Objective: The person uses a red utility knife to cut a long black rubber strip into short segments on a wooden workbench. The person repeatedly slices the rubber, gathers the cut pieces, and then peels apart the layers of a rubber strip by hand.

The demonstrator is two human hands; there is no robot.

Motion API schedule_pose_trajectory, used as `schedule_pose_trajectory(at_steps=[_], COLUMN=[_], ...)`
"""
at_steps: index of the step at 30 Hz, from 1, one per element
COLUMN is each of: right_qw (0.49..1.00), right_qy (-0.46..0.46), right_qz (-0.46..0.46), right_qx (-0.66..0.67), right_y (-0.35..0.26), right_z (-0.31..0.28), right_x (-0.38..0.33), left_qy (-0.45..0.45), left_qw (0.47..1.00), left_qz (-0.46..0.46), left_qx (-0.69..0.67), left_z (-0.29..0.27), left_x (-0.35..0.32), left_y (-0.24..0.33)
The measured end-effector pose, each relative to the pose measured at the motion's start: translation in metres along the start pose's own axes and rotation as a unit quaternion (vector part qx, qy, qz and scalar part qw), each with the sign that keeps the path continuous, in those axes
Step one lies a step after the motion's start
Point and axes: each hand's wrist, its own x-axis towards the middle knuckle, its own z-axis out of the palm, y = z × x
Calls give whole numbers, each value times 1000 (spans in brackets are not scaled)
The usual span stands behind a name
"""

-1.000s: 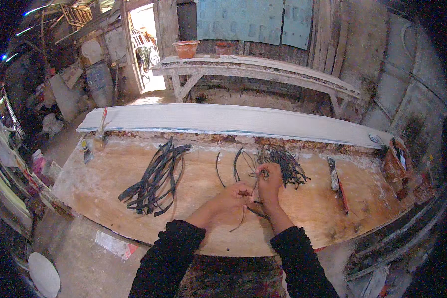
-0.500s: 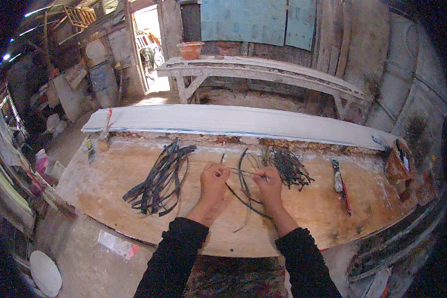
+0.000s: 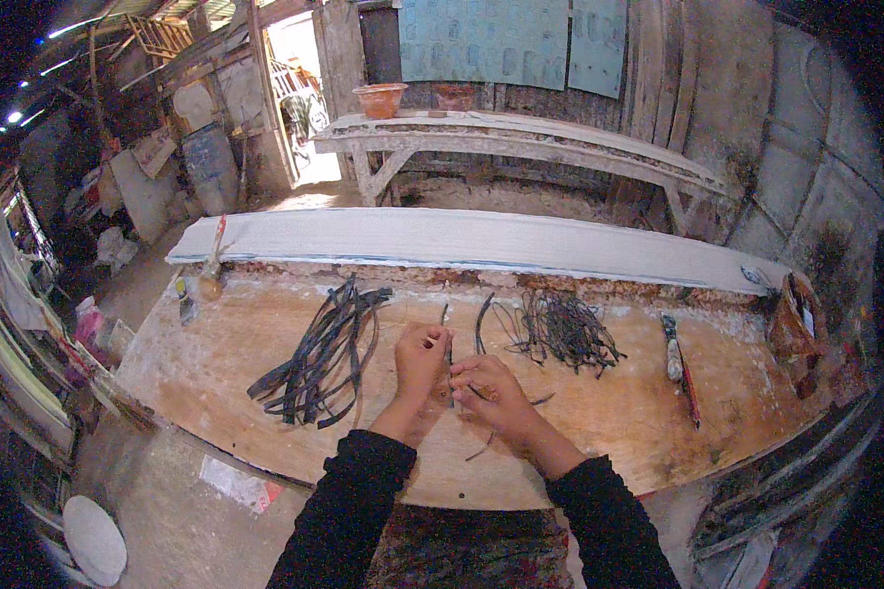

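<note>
Near the middle of the wooden work board, my left hand pinches a narrow black strip that stands out past its fingertips. My right hand is closed just right of and below it, its fingers against the same strip. Part of the strip is hidden by the fingers. Left of my hands lies a loose bundle of flat black strips. To the right sits a tangled heap of thin black loops. A short curved black strip lies beyond my right hand.
A long white-covered beam runs along the far edge of the wooden board. A brush stands at the far left. On the right lie a dark-handled tool, a red pen-like stick and a brown container.
My right hand has moved left and nearer, closing up to my left hand. The thin cord stretched between them no longer shows. My left hand stays nearly in place.
</note>
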Motion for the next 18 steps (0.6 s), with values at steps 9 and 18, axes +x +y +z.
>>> schedule_pose_trajectory(at_steps=[9, 18], right_qw=[988, 911], right_qy=[113, 331], right_qz=[69, 98], right_qx=[-77, -224], right_y=[-17, 30], right_z=[-4, -36], right_x=[0, 7], left_qy=[-66, -350], left_qw=[994, 831], left_qz=[37, -177], left_qx=[-74, -395], left_z=[7, 24], left_x=[-2, -27], left_y=[-18, -26])
